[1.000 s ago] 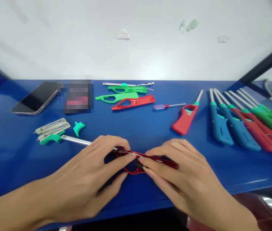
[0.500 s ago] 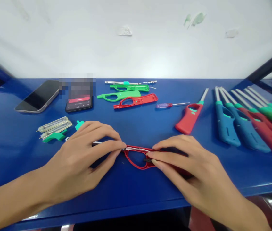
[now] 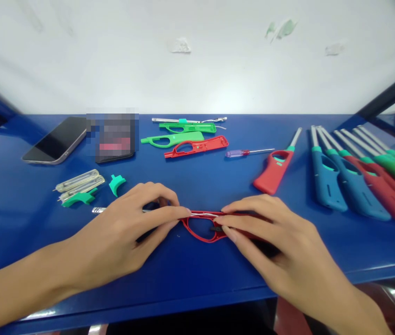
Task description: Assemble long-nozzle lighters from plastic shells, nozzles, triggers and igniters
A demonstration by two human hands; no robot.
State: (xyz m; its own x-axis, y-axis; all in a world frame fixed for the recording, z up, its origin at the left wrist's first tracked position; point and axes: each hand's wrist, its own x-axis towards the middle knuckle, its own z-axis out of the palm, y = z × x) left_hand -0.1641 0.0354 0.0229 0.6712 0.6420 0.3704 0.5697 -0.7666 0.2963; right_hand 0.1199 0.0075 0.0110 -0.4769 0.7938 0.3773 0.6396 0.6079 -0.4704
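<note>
A red lighter shell half [image 3: 200, 239] lies before me with its inside up and a trigger loop at its middle. My left hand [image 3: 141, 228] pinches its narrow end, thumb and fingers closed where a white wire [image 3: 204, 214] enters the shell. The metal lighter tube [image 3: 98, 211] sticks out past the left hand's far side; the hand covers most of it. My right hand [image 3: 274, 237] grips the handle end of the shell, fingertips on the wire and a small black part [image 3: 215, 229] beside the loop. The rest of the handle is hidden under that hand.
Behind lie green shell halves [image 3: 183, 138], a red half [image 3: 197, 147] and a screwdriver [image 3: 249, 152]. Assembled lighters [image 3: 330, 181] spread at right, one red lighter [image 3: 274, 170] nearer. Clear fuel tanks [image 3: 78, 181], green triggers [image 3: 116, 184] and two phones [image 3: 57, 139] occupy the left.
My left fingertips have slid slightly right along the shell and wire. The left hand has shifted, uncovering a green trigger and more of the metal tube. My right hand keeps its grip.
</note>
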